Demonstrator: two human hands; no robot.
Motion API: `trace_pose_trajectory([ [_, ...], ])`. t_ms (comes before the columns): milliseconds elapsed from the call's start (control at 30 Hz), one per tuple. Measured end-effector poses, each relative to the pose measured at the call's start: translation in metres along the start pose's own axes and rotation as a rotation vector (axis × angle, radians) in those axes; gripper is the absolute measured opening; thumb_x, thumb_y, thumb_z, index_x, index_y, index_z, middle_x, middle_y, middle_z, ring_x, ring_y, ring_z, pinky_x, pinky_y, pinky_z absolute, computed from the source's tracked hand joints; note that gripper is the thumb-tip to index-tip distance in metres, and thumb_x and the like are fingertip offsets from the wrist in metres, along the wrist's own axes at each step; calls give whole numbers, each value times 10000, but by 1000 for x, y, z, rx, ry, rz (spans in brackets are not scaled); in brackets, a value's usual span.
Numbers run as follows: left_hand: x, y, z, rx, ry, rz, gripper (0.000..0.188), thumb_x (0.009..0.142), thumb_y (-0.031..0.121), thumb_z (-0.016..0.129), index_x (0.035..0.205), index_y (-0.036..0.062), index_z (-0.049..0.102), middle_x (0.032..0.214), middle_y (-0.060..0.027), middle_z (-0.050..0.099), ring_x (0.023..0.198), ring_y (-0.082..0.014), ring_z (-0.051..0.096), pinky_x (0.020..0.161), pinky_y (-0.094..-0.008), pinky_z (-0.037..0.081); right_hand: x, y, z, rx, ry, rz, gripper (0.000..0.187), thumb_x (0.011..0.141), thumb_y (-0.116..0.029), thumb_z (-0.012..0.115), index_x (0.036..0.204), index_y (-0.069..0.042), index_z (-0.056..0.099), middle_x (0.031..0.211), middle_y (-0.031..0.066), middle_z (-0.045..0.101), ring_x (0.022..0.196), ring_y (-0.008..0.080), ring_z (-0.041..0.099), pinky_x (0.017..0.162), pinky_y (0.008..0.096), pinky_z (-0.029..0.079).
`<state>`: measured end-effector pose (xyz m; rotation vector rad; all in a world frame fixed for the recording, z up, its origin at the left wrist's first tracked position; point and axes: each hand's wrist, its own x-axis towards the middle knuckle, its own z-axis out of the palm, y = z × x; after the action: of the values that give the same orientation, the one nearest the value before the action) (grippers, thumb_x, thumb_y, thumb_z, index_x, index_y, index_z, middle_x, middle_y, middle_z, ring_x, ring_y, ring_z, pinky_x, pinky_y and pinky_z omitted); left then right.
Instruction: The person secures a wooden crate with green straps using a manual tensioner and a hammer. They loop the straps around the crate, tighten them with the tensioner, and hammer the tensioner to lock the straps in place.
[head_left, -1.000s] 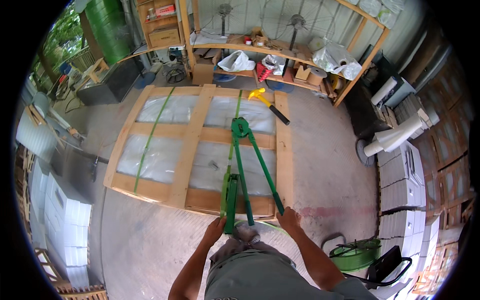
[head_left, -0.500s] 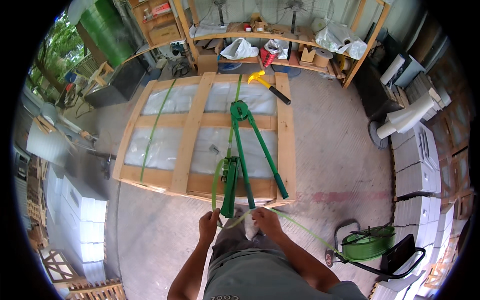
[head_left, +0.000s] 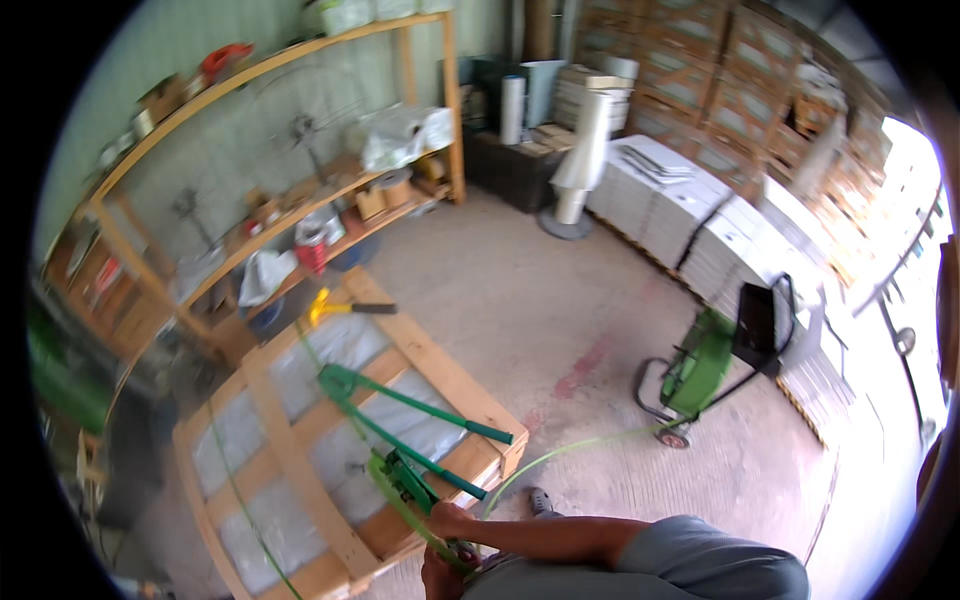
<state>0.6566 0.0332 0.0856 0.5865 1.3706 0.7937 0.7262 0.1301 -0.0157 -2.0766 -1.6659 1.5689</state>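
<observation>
My left hand point(head_left: 440, 578), low in the picture and partly cut off, is closed on a green strap point(head_left: 412, 520). My right hand point(head_left: 452, 520) is closed beside the lower end of a green strapping tensioner point(head_left: 410, 482); what lies in its fingers is hidden. The tensioner sits over the near edge of a wooden crate point(head_left: 290, 450) packed with white-wrapped goods. A long-handled green strapping sealer point(head_left: 342, 383) lies on the crate, its handles spread toward me. At the crate's far edge rests a claw hammer point(head_left: 345, 306) with a yellow head and black grip.
At the right stands a wheeled cart with a green strap coil point(head_left: 700, 365); its strap runs across the floor to me. White stacks point(head_left: 680, 190) line the right side. A wooden shelf point(head_left: 270, 235) with bags and boxes stands along the back wall.
My view has swung to the right, so the crate appears farther left and tilted. My hands have come closer together, the right one now beside the tensioner's end.
</observation>
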Motion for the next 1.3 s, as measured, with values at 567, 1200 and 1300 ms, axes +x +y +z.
trace_pose_trajectory([
  [567, 92, -29, -43, -317, -474, -520, 636, 910, 576, 309, 1394, 164, 313, 1470, -51, 240, 1370, -241, 207, 1104, -441, 148, -3, 16, 18, 71, 177, -37, 228, 816, -258, 527, 798, -67, 650, 742, 125, 646, 679, 276, 631, 579, 408, 517],
  [1200, 121, -76, -60, 819, -488, 444, 701, 825, 376, 626, 1354, 53, 299, 1329, -234, 402, 1224, -377, 410, 938, -482, 373, -30, 12, 6, -150, 302, -11, 434, 855, -408, 456, 907, 12, 552, 764, 261, 633, 709, 385, 651, 632, 510, 516],
  [1300, 134, -114, -71, 475, -469, 246, 625, 818, 241, 636, 1321, 54, 317, 1142, -179, 532, 1013, -349, 563, 795, -430, 460, -21, 31, 17, -122, 294, -63, 408, 876, -399, 423, 959, -12, 525, 756, 251, 630, 698, 394, 638, 638, 500, 509],
])
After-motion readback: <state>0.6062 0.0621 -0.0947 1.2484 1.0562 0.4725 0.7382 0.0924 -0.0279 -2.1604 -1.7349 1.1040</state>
